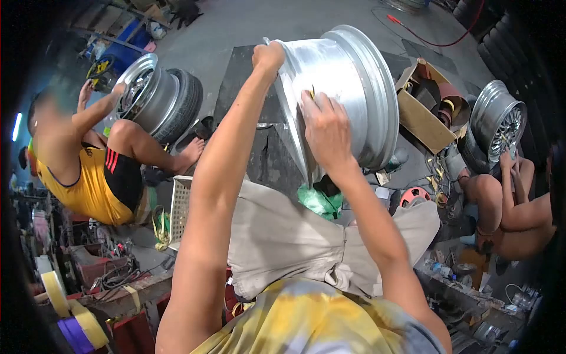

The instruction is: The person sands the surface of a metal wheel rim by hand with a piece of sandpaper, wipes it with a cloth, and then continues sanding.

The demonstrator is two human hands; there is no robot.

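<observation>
A large silver wheel rim (364, 88) stands on edge in front of me, its bare barrel facing up towards me. My left hand (269, 58) is closed over the top of the rim's left flange. Lower down, my right hand (327, 127) presses its bent fingers against the barrel near that flange. A small dark and yellowish bit shows at its fingertips; what it is, I cannot make out. Beneath the rim, by my knees, lies a green plastic bag (321, 202).
A cardboard box (424, 121) of scraps stands right of the rim. At left, a seated person in yellow (88, 177) handles another rim (147, 94) beside a tyre (184, 106). Another person's hand (508, 160) touches a spoked rim (498, 121) at right. Tape rolls (56, 294) sit lower left.
</observation>
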